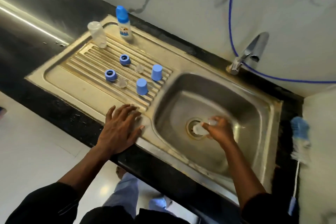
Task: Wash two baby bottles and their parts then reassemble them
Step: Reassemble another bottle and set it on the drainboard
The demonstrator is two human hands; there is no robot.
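Draining board (76,85) lies left of basin (245,114). At the board's back: a bottle (97,34), with a soap bottle (124,23) to its right. Mid-board: rings (125,59) left, caps (156,75) right, teats (139,68) between. A second bottle (199,129) is in the basin, above the drain (190,123). Tap (249,52) behind basin; brush (300,138) to its right.

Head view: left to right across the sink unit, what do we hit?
standing clear bottle → white bottle with blue top → far blue cap → held clear bottle → right hand gripping it → tap → bottle brush
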